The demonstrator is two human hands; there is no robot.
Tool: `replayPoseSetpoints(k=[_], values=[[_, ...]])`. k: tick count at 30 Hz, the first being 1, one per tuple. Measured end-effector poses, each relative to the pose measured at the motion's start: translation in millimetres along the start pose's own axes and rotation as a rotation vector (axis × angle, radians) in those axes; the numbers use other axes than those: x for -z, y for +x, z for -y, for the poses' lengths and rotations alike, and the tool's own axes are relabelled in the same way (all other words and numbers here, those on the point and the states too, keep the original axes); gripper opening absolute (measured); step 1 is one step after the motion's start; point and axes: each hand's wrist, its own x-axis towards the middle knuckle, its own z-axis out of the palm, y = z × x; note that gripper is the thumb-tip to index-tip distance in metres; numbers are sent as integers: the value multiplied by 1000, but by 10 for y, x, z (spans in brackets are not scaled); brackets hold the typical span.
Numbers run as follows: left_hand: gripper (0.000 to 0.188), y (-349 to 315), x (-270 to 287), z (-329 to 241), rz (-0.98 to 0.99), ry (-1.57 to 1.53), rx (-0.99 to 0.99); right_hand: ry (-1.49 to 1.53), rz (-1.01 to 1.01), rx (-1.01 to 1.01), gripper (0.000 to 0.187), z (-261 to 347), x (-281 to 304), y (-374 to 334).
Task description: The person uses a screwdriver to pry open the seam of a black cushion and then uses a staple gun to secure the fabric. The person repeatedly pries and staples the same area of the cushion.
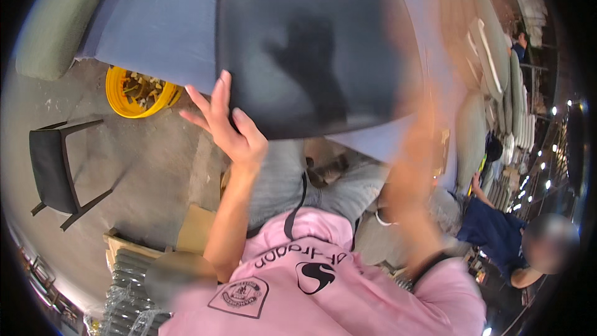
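Note:
A black, smooth seat pad with rounded corners lies on the blue-grey work surface in front of me. A dark hand-shaped shadow falls across its middle. My left hand is at the pad's near left corner, fingers spread and stretched out, with the thumb by the pad's edge; whether it touches is hard to tell. On the right side, my right hand is smeared by motion over or beside the pad's right edge. Its fingers cannot be made out.
A yellow bucket of scraps stands on the floor at the left, near a black stool-like frame. Wrapped grey pads are stacked at lower left. Grey cushions line the right, where a person in dark blue is close by.

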Motion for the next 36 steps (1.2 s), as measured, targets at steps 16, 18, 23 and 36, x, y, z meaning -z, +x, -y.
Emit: replayPoseSetpoints(k=[16,18,23,36], values=[[50,4,25,34,-19,-240,-44,-617,-25,593,79,-739,1722,1096],[51,-8,27,42,-10,-241,-27,-419,-143,453,78,-541,1456,788],[51,-71,37,52,-6,-92,-16,85,89,-88,76,217,-424,-281],[85,169,801,-74,643,270,-432,272,91,-411,58,-759,270,-1628]])
